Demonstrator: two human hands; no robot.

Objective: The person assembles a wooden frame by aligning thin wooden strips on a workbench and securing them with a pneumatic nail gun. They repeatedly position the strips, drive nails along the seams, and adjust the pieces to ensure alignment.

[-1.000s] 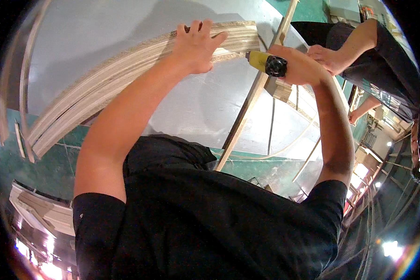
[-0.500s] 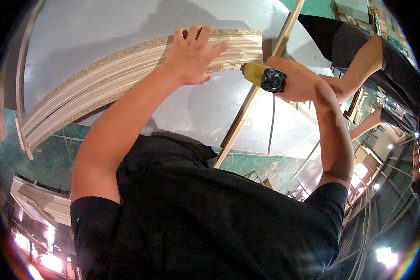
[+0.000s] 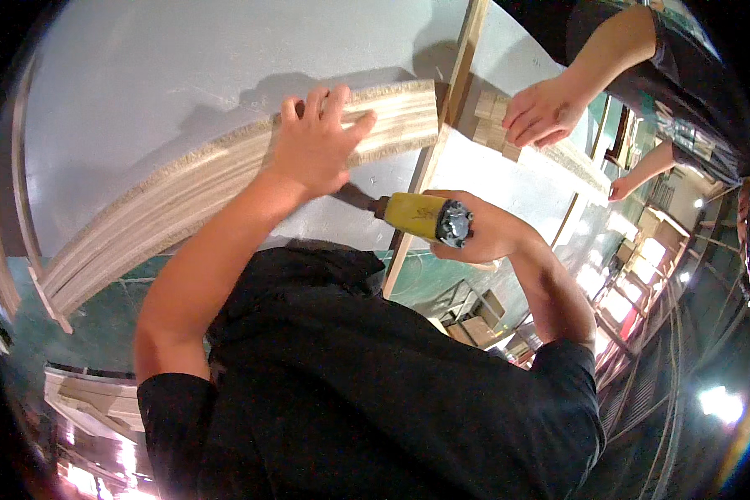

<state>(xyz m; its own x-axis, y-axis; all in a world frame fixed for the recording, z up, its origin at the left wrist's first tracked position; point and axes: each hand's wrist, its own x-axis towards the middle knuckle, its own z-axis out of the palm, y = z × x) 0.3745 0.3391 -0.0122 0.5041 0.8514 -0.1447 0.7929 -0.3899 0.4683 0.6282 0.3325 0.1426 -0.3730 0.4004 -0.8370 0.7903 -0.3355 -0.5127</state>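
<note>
A curved stack of thin wooden strips lies across the grey surface, its squared end toward the right. My left hand spans the stack near that end, fingers over the far edge and thumb at the near one. In my right hand is a yellow nail gun with a black cap. Its narrow nose points left, just on the near side of the stack, and appears apart from the wood. My right fingers are partly hidden behind the tool.
Across from me on the right, a co-worker's hand is over another curved wooden piece. A long wooden batten crosses the grey table surface beside the stack's end. White-edged boards stand low at the left.
The nail gun has moved left and toward me, away from the batten. The co-worker's hand now shows over the wood at right. My left hand stays on the stack.
</note>
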